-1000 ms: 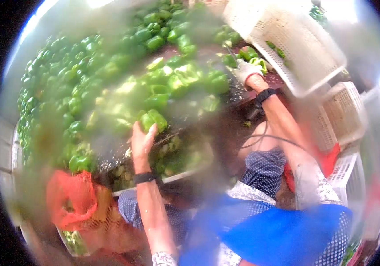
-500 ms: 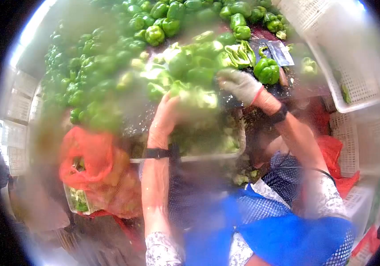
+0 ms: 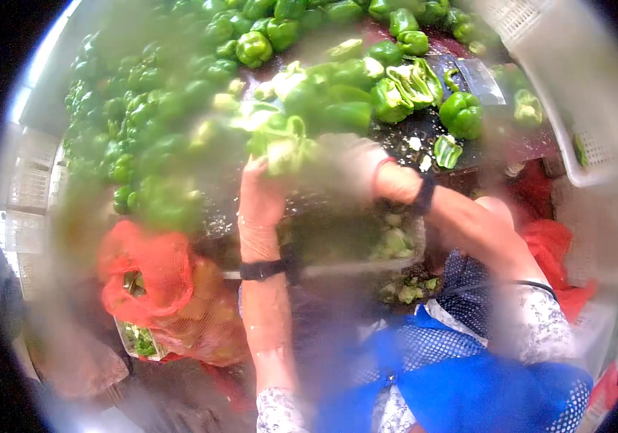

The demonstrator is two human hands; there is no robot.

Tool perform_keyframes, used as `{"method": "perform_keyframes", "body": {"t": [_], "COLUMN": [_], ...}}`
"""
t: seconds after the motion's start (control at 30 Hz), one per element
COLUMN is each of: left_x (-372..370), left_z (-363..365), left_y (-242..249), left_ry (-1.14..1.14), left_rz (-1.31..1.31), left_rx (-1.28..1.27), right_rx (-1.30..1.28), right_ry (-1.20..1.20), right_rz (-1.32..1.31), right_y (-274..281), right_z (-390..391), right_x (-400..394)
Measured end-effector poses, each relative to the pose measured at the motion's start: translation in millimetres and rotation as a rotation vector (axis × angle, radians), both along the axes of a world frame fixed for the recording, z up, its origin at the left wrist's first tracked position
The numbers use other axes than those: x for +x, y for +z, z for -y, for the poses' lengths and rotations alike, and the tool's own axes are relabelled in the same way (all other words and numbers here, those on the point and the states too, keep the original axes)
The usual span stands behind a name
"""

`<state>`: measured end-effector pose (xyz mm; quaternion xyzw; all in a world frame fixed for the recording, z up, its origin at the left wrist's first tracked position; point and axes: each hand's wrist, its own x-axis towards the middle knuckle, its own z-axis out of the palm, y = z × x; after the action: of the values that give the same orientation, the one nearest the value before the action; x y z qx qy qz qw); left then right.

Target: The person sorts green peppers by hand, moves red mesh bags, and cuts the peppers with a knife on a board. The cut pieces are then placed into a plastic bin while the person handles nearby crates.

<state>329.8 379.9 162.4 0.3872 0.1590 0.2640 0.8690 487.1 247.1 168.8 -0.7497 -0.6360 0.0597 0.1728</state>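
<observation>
My bare left hand (image 3: 262,193) has its fingers closed on a cut green bell pepper (image 3: 281,150), whose pale inside faces up; haze on the lens softens it. Close by on the right is my right hand (image 3: 352,164) in a whitish glove, its fingers blurred and partly lost in the haze. Cut pepper pieces (image 3: 348,112) lie just beyond both hands. Right of them are an opened pepper (image 3: 415,83), a whole pepper (image 3: 461,115) and a small pepper piece (image 3: 447,151) on the dark wet work surface (image 3: 402,137).
Whole peppers (image 3: 254,49) are heaped across the back and left. A flat grey blade-like piece (image 3: 480,81) lies at the right. Below my hands is a tray (image 3: 395,267) with green scraps. A red mesh bag (image 3: 146,270) stands left, white crates (image 3: 576,162) right.
My right hand has moved left and down, close to my left hand, uncovering a small pepper piece on the surface. The cut pepper at my left hand now stands out more. The view has shifted slightly.
</observation>
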Motion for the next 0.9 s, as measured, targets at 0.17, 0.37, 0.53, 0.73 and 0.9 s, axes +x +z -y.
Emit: {"method": "perform_keyframes", "body": {"t": [0.17, 0.37, 0.53, 0.73, 0.9], "left_x": [8, 19, 16, 7, 13], "left_z": [14, 38, 53, 49, 50], "left_y": [10, 2, 28, 37, 23], "left_ry": [-0.034, 0.0, 0.054, -0.148, 0.019], "left_rz": [-0.16, -0.435, -0.372, -0.069, -0.284], "left_rx": [0.224, 0.738, 0.637, 0.391, 0.486], "right_rx": [0.455, 0.278, 0.337, 0.173, 0.276], "right_ry": [-0.01, -0.079, -0.021, 0.174, 0.066], "right_rz": [-0.317, -0.317, -0.797, -1.18, -1.135], "right_y": [44, 13, 20, 30, 33], "right_z": [23, 13, 11, 18, 20], "right_x": [12, 7, 2, -3, -11]}}
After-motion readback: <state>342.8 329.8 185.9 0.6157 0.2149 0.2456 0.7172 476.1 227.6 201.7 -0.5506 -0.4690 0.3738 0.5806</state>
